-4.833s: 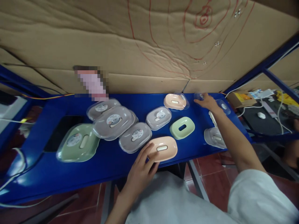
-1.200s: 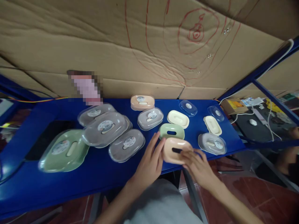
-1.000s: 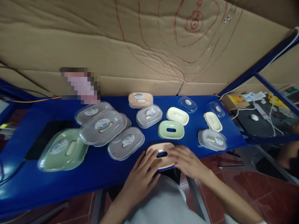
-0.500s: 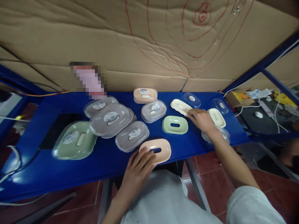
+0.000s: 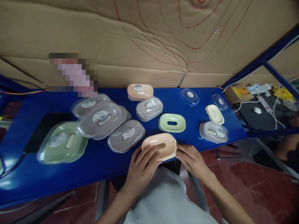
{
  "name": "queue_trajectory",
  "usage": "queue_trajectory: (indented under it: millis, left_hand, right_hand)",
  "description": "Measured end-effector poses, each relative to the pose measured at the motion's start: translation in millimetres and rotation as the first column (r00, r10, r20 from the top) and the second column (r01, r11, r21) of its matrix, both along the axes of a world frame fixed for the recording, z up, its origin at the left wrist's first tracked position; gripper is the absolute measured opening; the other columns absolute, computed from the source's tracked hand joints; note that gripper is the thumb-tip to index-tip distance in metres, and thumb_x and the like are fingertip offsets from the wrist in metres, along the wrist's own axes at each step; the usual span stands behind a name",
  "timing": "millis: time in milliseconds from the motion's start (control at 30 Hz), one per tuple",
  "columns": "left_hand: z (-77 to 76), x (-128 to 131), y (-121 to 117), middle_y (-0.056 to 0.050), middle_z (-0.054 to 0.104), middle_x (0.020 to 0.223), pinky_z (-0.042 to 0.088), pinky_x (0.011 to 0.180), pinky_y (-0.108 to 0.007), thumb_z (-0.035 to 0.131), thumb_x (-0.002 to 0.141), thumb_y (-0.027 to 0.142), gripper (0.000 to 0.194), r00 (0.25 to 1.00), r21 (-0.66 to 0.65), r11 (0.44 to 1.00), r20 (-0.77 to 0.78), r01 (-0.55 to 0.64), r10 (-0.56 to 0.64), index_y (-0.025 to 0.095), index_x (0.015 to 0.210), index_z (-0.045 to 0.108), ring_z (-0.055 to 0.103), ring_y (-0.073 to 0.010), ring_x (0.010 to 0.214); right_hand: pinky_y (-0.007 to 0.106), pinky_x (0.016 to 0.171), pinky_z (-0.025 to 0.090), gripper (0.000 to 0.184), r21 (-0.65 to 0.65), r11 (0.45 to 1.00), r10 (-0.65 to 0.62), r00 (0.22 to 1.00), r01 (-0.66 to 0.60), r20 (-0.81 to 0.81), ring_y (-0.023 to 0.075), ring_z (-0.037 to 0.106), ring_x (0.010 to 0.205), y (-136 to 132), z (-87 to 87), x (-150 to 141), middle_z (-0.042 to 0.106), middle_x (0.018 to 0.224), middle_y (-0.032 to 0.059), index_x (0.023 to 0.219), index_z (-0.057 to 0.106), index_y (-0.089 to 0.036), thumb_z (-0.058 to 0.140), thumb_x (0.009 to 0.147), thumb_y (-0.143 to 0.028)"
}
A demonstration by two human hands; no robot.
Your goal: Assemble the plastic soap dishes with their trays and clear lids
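A peach oval plastic shell with a slot (image 5: pixel 168 140) is at the blue table's front edge. My left hand (image 5: pixel 143 163) grips its near left side, fingers over the top close to the slot. At its right end my right hand (image 5: pixel 191 160) pinches the rim. The slot shows tan inside, and a pale edge sits under the shell's lower right; most of what is beneath is hidden. Just behind lies a green slotted shell (image 5: pixel 179 124). To the right are a cream insert (image 5: pixel 216 114) and a clear-lidded grey box (image 5: pixel 211 132).
Several grey boxes with clear lids (image 5: pixel 126 137) lie at left, beside a green lidded box (image 5: pixel 62 141). A peach lidded box (image 5: pixel 140 92) stands at the back. Two loose clear lids (image 5: pixel 189 97) lie at right. Cardboard (image 5: pixel 140 37) walls the back.
My right hand has come from the far right to the peach shell. The cream insert it touched is gone from its spot, and the shell's slot has turned from dark to tan.
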State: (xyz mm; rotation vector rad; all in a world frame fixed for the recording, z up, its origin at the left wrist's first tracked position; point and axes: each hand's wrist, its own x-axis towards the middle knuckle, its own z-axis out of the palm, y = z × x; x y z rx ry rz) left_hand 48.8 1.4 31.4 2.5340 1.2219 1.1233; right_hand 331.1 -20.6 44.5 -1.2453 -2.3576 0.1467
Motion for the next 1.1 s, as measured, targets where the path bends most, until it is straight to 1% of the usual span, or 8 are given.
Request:
queue_trajectory:
  millis: [100, 267, 567, 800, 867, 933, 1033, 1100]
  left_hand:
    - [-3.4, 8, 5, -0.006, 0.079, 0.128, 0.041, 0.117, -0.042, 0.059, 0.107, 0.023, 0.019, 0.996, -0.053, 0.998, -0.088, 0.031, -0.036, 0.019, 0.122, 0.07, 0.069, -0.0248, 0.126]
    - [-12.8, 10, 0, -0.011, 0.072, 0.142, 0.033, 0.125, -0.048, 0.059, 0.107, 0.03, 0.027, 0.989, -0.052, 0.998, -0.14, 0.042, -0.049, 0.019, 0.131, 0.069, 0.062, -0.028, 0.137]
    - [-25.8, 10, 5, -0.013, 0.049, 0.167, 0.035, 0.127, -0.047, 0.056, 0.105, 0.016, 0.048, 0.953, -0.065, 0.994, -0.283, 0.09, -0.105, 0.017, 0.152, 0.057, 0.043, -0.0298, 0.157]
    - [-23.4, 11, 8, -0.008, 0.062, 0.157, 0.035, 0.128, -0.047, 0.055, 0.107, 0.018, 0.038, 0.963, -0.078, 0.992, -0.243, 0.096, -0.113, 0.02, 0.144, 0.064, 0.054, -0.0261, 0.149]
    - [-21.1, 7, 6, -0.009, 0.064, 0.154, 0.038, 0.127, -0.046, 0.055, 0.107, 0.019, 0.037, 0.972, -0.085, 0.993, -0.21, 0.086, -0.103, 0.02, 0.142, 0.065, 0.057, -0.0262, 0.147]
    - [-18.9, 3, 3, -0.013, 0.064, 0.153, 0.045, 0.123, -0.047, 0.057, 0.106, 0.018, 0.035, 0.985, -0.085, 0.994, -0.154, 0.063, -0.076, 0.02, 0.14, 0.065, 0.057, -0.0279, 0.146]
    - [-18.0, -3, -4, -0.018, 0.054, 0.159, 0.053, 0.117, -0.05, 0.063, 0.101, 0.012, 0.036, 0.999, -0.108, 0.994, -0.037, 0.027, -0.031, 0.021, 0.137, 0.066, 0.051, -0.0325, 0.151]
    - [-19.4, -7, -8, -0.019, 0.046, 0.164, 0.054, 0.117, -0.051, 0.064, 0.1, 0.01, 0.039, 1.0, -0.149, 0.989, 0.025, 0.02, -0.016, 0.022, 0.136, 0.064, 0.046, -0.034, 0.155]
  right_hand:
    - [0.043, 0.095, 0.059, 0.033, 0.083, 0.994, -0.062, 0.993, 0.07, -0.104, 0.0258, 0.072, 0.116, 10, -4.8, 1, 0.077, 0.125, 0.0107, 0.137, 0.067, -0.024, 0.066, 0.104, -0.021]
    - [0.054, 0.116, 0.053, 0.038, 0.035, 0.992, 0.116, 0.988, -0.12, 0.097, 0.033, 0.048, 0.151, 25, -11.2, -2, 0.065, 0.15, 0.0132, 0.143, 0.064, -0.021, 0.062, 0.107, -0.033]
    - [0.049, 0.109, 0.058, 0.037, 0.094, 0.991, 0.072, 0.982, -0.09, 0.176, 0.0318, 0.059, 0.14, 39, -9.8, 8, 0.071, 0.141, 0.0114, 0.14, 0.068, -0.019, 0.065, 0.106, -0.034]
    - [0.054, 0.115, 0.053, 0.045, -0.033, 0.987, 0.158, 0.949, -0.155, 0.275, 0.0312, 0.057, 0.144, 40, 10.2, 15, 0.063, 0.155, 0.0068, 0.153, 0.058, -0.026, 0.06, 0.108, -0.03]
    - [0.051, 0.117, 0.051, 0.046, -0.049, 0.991, 0.132, 0.973, -0.125, 0.192, 0.0267, 0.059, 0.143, 66, 23.2, 28, 0.065, 0.153, 0.0066, 0.157, 0.054, -0.03, 0.053, 0.111, -0.034]
    - [0.053, 0.121, 0.047, 0.047, -0.029, 0.996, -0.084, 0.988, 0.088, 0.126, 0.0263, 0.057, 0.145, 114, 33.8, 47, 0.062, 0.155, 0.0084, 0.159, 0.05, -0.032, 0.047, 0.112, -0.035]
    - [0.074, 0.124, 0.031, 0.078, -0.081, 0.891, -0.42, 0.878, 0.447, 0.228, 0.0466, 0.032, 0.16, 205, 40.8, 80, 0.038, 0.171, 0.02, 0.164, 0.044, -0.021, 0.07, 0.097, -0.053]
    - [0.077, 0.119, 0.035, 0.09, -0.222, 0.844, -0.425, 0.862, 0.488, 0.278, 0.0502, 0.037, 0.156, 252, 42.4, 95, 0.044, 0.167, 0.0225, 0.163, 0.045, -0.019, 0.08, 0.088, -0.055]
